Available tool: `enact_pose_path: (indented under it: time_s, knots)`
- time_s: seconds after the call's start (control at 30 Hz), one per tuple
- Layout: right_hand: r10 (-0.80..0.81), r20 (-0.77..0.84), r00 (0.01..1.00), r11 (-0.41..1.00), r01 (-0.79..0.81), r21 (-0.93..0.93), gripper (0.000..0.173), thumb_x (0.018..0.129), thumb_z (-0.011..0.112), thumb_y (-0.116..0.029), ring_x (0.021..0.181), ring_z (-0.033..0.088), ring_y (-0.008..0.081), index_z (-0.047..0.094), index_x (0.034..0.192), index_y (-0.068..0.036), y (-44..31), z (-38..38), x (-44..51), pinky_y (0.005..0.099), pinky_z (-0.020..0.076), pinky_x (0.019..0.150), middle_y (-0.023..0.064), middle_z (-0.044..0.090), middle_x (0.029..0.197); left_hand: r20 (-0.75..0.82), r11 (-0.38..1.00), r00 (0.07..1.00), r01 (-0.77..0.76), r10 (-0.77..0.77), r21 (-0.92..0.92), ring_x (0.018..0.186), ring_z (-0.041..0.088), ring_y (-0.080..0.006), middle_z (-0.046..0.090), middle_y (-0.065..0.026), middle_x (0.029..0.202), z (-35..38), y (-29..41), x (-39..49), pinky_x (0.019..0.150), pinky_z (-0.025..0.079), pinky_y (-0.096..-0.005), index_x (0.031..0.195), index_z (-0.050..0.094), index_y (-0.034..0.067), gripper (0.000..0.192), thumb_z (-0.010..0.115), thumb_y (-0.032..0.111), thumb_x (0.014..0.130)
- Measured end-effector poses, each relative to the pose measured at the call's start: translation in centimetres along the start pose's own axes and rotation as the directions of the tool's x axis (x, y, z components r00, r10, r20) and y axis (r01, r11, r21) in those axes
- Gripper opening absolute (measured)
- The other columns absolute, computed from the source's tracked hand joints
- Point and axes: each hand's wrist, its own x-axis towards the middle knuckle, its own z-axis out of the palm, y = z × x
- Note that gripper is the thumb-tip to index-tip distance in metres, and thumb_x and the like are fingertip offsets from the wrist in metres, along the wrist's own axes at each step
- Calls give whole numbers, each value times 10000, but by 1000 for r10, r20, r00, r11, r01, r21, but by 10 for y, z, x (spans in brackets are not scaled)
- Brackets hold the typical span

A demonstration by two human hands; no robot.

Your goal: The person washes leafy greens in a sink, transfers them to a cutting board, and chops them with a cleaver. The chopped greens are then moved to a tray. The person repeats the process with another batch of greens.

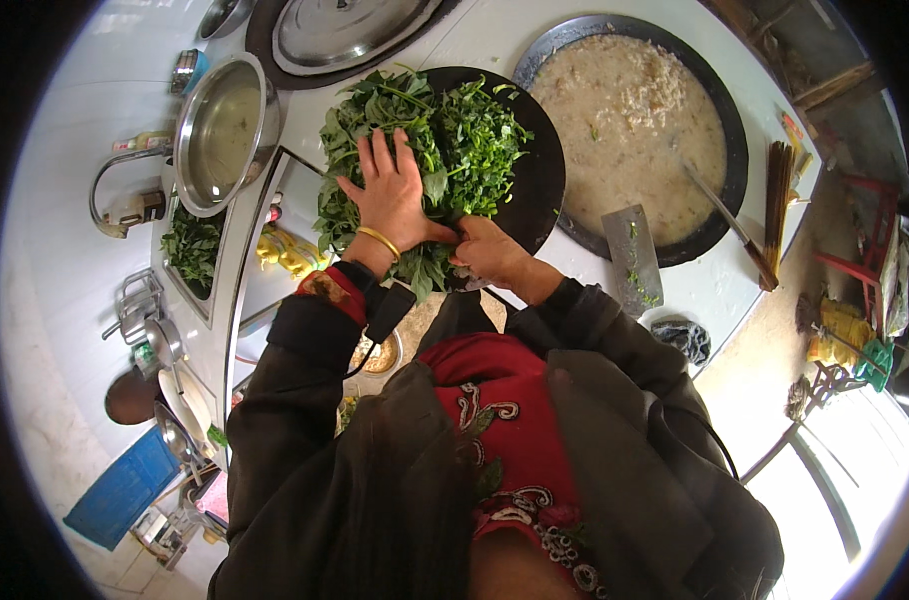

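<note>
My left hand [389, 191] presses flat on a pile of leafy greens [349, 127], its fingers spread. The greens lie on a round black board [541, 161], with a heap of chopped greens [484, 150] to the right of the whole leaves. My right hand [496, 253] is curled at the near edge of the pile, touching or almost touching my left thumb. What lies inside its fingers is hidden. A cleaver [632, 259] with green bits on its blade rests on the counter, against the near rim of a large wok [733, 217].
Pale, lumpy porridge-like food [619, 127] fills the wok, where a long-handled utensil [724, 210] leans. A bundle-like brush [777, 202] and a dark cloth [681, 337] lie rightward. At left, a steel basin [226, 135] stands by a sink holding greens [193, 244]. A metal lid [349, 34] lies behind.
</note>
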Motion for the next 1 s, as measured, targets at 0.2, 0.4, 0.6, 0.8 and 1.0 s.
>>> enact_pose_path:
  time_s: [0.2,0.4,0.6,0.8,1.0]
  knots:
    - [97,104,990,977,-74,-200,352,788,601,-94,1045,674,429,698,1120,-25,-23,-22,-4,504,532,885,273,699,1076,-91,998,995,32,-27,54,1541,117,-478,187,-266,1637,12,8,-3,1043,232,-842,1591,158,8,1543,957,599,410]
    - [-150,-28,988,824,109,-556,311,806,575,-104,1012,681,400,723,1077,-59,-30,-53,-28,484,540,888,211,717,1026,-114,995,992,66,-57,75,1517,247,-398,287,-190,1612,17,8,7,1056,352,-722,1563,229,54,1400,972,511,469]
    - [-257,-167,952,893,167,-418,277,810,610,-58,724,746,254,711,1061,1,-20,-82,-39,386,587,703,194,737,918,-186,978,960,-205,208,36,1342,462,-368,474,-155,1435,15,-30,18,961,483,-559,1472,388,26,1116,918,216,509]
    - [-63,-164,984,978,28,-206,251,804,594,-74,782,738,319,739,1001,-16,-27,-71,-50,420,587,759,196,744,918,-132,839,838,-540,529,-68,1155,583,-372,594,-173,1238,-12,-83,51,950,547,-415,1343,493,-36,956,872,141,483]
    - [-80,-27,996,986,75,-151,188,805,609,-111,667,732,234,730,926,-32,-29,-44,-45,355,576,640,143,721,780,204,774,748,-599,632,-202,1207,524,-363,567,-140,1261,-37,-99,97,989,480,-508,1299,576,6,1011,936,266,391]
